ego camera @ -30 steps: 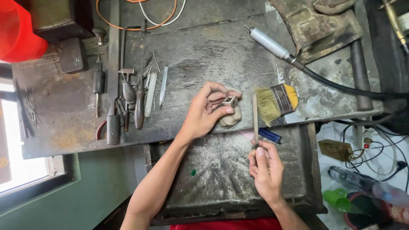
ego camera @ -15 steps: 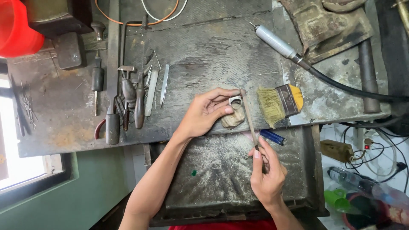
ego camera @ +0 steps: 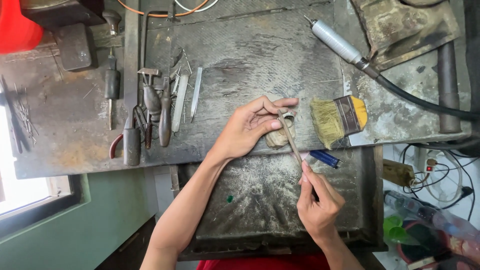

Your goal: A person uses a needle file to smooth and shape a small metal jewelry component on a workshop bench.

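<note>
No labels, signs or screens show anywhere on the bench. The nearest thing to a package is a crumpled clear plastic bag [ego camera: 440, 220] at about four o'clock, off the bench's edge, lying beside green and red plastic pieces; what it holds cannot be made out.

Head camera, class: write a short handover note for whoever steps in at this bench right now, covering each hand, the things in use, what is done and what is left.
Left hand: pinches a small ring against the worn bench peg at the bench edge.
Right hand: grips the lower end of a thin file, whose tip lies across the ring.
Nearby: paintbrush and blue lighter right of the peg; pliers and gravers to the left; rotary handpiece at the back.
Done: ring seated, file in contact; metal dust lies in the tray below.
Left: how much filing remains cannot be told.
</note>
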